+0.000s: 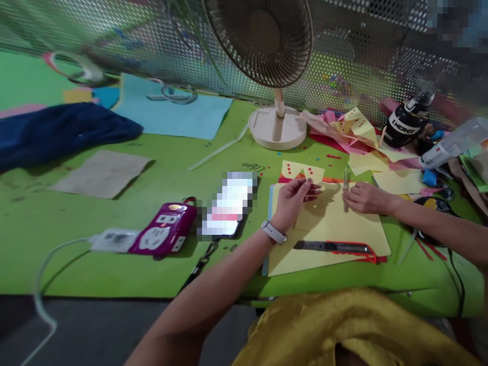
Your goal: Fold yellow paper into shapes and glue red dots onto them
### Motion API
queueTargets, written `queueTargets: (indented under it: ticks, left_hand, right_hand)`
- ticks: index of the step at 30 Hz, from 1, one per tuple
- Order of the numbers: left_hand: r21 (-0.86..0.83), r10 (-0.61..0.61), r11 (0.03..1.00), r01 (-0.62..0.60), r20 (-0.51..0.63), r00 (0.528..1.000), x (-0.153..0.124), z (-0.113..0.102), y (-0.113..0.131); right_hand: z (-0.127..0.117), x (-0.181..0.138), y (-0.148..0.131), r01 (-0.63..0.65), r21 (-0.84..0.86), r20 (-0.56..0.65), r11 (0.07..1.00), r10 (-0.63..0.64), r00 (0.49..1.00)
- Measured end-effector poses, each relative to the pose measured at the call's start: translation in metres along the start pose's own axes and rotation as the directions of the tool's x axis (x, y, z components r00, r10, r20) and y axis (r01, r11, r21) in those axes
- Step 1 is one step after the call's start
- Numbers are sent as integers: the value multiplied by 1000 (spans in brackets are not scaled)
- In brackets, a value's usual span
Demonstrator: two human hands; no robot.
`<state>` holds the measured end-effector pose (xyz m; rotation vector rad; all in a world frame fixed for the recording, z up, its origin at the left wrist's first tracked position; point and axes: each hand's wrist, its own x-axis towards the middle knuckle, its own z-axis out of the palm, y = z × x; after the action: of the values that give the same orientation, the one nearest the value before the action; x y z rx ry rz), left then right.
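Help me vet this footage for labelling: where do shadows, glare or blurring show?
Head view: shadows fall on the yellow paper between left hand and right hand; head view: the phone screen glows bright, pixelated; head view: top right corner, also pixelated.

On the green bench (pixel 23 223), a round fan (pixel 264 33) stands before perforated metal mesh (pixel 339 56). A purple socket block (pixel 162 229) with a white adapter (pixel 114 240) lies beside a lit phone (pixel 231 203); dark blue cloth (pixel 68 129) rests farther left. A black bottle (pixel 406 122) marked ENERGY sits at the right.
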<state>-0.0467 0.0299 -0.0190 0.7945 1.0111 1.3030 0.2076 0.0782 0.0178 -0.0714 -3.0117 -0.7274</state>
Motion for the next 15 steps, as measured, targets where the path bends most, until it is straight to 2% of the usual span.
queueTargets:
  ticks: [2,3,4,5,6,7,8,9,10,11,12,14,15]
  left_hand:
    - [-11,4,1000,-4,-2,1000,0,0,-1]
    - [-13,6,1000,-6,-2,1000,0,0,-1]
    - [-12,7,1000,-7,-3,1000,0,0,-1]
    - [-9,6,1000,-6,-1,1000,0,0,-1]
    - [-5,3,1000,-3,2,1000,-1,0,-1]
    - [-3,0,1000,0,4,1000,-1,0,0]
    - [-3,-1,1000,1,6,1000,-2,0,0]
    - [-4,-3,1000,3,6,1000,-2,0,0]
    - [-4,-5,1000,5,7,1000,-2,0,0]
    - [-2,-8,1000,8,9,1000,-3,0,0]
    - [2,-10,1000,10,10,1000,-3,-1,0]
    - [12,-17,1000,17,14,1000,-3,-1,0]
    - [14,-20,1000,19,14,1000,-3,-1,1]
  right_hand:
    - [0,-1,7,-11,81,-49,997,14,999]
    - [0,0,11,-72,141,-78,987,84,993]
    - [1,1,15,-179,221,-107,959,206,973]
    - [2,3,19,-316,321,-132,893,372,919]
    - [3,6,24,-451,434,-145,780,555,819]
    - [5,10,28,-549,551,-141,629,718,681]
    - [7,14,33,-589,659,-122,468,839,531]
    - [11,18,38,-577,747,-96,329,913,396]
    - [14,22,43,-537,812,-67,228,951,303]
    - [18,26,47,-497,853,-33,159,967,252]
    - [22,29,51,-472,875,6,110,971,238]
    - [28,33,56,-480,875,74,64,962,262]
    - [29,34,57,-508,858,88,69,956,279]
